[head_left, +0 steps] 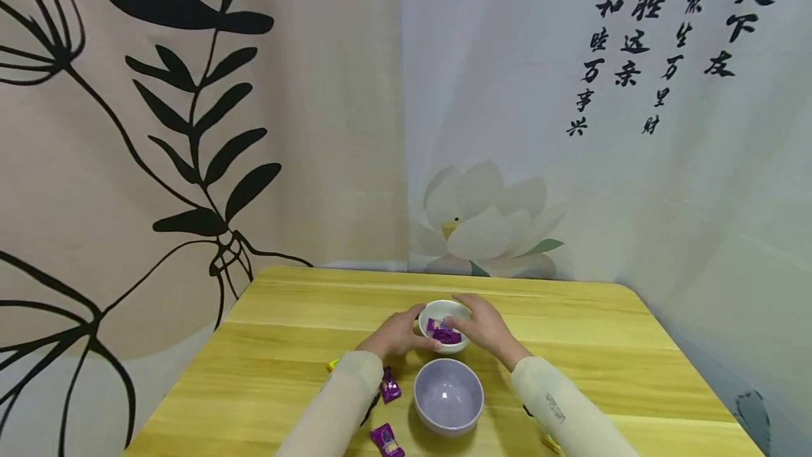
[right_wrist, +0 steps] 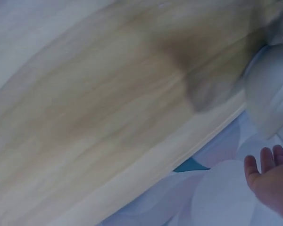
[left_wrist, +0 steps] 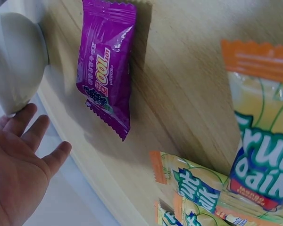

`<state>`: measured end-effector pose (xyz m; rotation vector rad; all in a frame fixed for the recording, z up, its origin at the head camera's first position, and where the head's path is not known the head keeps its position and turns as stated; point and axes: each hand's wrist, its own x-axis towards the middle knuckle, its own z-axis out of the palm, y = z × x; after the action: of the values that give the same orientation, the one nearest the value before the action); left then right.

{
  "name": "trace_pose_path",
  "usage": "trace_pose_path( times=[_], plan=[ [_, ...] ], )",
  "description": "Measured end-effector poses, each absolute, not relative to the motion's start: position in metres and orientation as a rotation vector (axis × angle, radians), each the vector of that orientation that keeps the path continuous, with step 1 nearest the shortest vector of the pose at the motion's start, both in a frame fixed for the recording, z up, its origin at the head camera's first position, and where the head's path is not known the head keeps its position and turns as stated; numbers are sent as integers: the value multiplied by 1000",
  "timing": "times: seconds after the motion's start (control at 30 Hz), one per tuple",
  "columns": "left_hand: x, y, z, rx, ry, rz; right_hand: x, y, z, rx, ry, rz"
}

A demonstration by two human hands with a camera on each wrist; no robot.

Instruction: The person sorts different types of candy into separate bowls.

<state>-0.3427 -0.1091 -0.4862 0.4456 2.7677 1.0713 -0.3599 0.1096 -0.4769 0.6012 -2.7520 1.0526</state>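
A small white bowl (head_left: 452, 349) with purple-wrapped candies (head_left: 445, 333) inside stands toward the back of the table. My left hand (head_left: 400, 333) holds its left side, thumb along the near wall and fingers at the far left. One fingertip meets the white bowl (left_wrist: 19, 56) rim in the left wrist view. At the bowl's right is my right hand (head_left: 485, 326), thumb over the opening and fingers stretched by the far rim. In the right wrist view the right hand (right_wrist: 276, 183) has extended fingers. Nearer me stands a lavender bowl (head_left: 448, 425).
Purple candies (head_left: 387, 441) lie left of the lavender bowl, one partly behind my left sleeve. Several yellow-orange fruit candies (left_wrist: 193, 183) lie by the left wrist. A yellow wrapper (head_left: 550, 444) peeks out by the right sleeve. Printed cloth (head_left: 342, 125) hangs behind the wooden table (head_left: 571, 344).
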Motion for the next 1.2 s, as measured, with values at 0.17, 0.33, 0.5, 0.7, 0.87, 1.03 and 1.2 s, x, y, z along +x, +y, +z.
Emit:
trace_pose_path(
  times=[0.17, 0.33, 0.5, 0.7, 0.87, 1.03, 1.2],
  plan=[
    [-342, -108, -484, 437, 2762, 1075, -362, 119, -486, 516, -2852, 1207],
    [-341, -109, -482, 442, 2728, 1092, -360, 123, -494, 558, -2926, 1339],
    [-342, -110, -477, 457, 2687, 1096, -358, 121, -496, 599, -2930, 1402],
    [-338, -116, -472, 422, 2679, 1092, -359, 118, -499, 636, -2920, 1415],
    [-337, -132, -467, 454, 2743, 1051, -359, 117, -498, 666, -2881, 1423],
    [-333, -150, -462, 544, 2769, 972, -357, 119, -497, 594, -2913, 1425],
    [-322, -165, -460, 567, 2734, 972, -356, 120, -498, 553, -2926, 1426]
  ],
)
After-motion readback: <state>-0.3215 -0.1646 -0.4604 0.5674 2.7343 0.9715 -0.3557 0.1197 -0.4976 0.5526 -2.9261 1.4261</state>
